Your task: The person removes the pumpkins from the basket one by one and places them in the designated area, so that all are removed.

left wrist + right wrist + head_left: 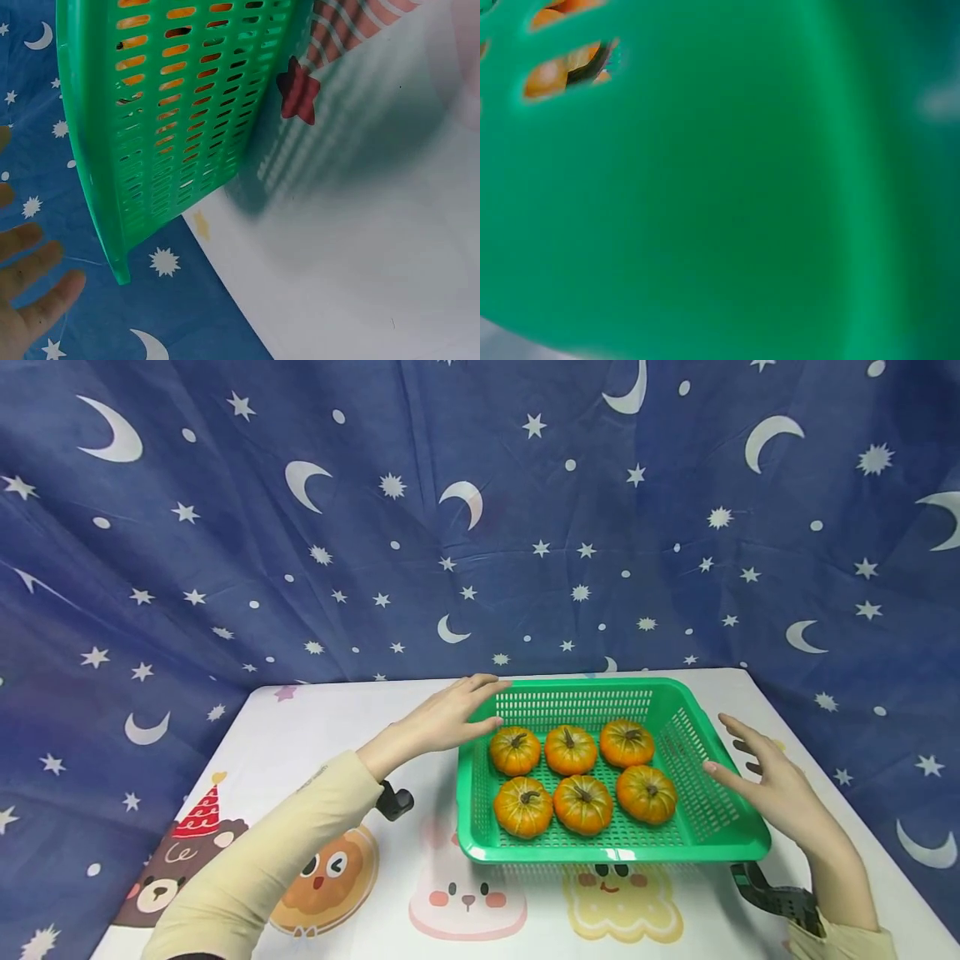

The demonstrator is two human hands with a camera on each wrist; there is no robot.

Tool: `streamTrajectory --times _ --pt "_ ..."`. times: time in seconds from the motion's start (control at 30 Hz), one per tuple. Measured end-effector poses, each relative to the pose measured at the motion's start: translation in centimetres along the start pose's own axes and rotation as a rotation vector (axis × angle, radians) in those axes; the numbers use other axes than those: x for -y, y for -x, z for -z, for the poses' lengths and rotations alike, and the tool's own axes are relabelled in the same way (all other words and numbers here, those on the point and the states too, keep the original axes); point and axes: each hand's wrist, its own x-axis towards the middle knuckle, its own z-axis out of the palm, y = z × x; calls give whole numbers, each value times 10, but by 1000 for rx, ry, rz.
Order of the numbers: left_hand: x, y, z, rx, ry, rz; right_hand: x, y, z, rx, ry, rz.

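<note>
Saw six mini pumpkins point(583, 807) in a green basket point(585, 853) near the table's point(352, 710) back edge, left hand point(444, 718) and right hand point(778, 793) loosely spread.

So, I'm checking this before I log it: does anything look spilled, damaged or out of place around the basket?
Nothing stands out. All six pumpkins lie inside the green basket, none on the visible table, and I see no damage. They just sit bunched toward its left side.
</note>
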Motion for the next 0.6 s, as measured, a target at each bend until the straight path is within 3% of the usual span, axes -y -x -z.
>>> streamTrajectory --times 0.3,0.6 --pt "2 -8 -2 43 -4 -45 -10 -2 1 112 35 -109" --pt "2 -15 -6 118 -1 -61 -22 2 3 148 -6 -112"
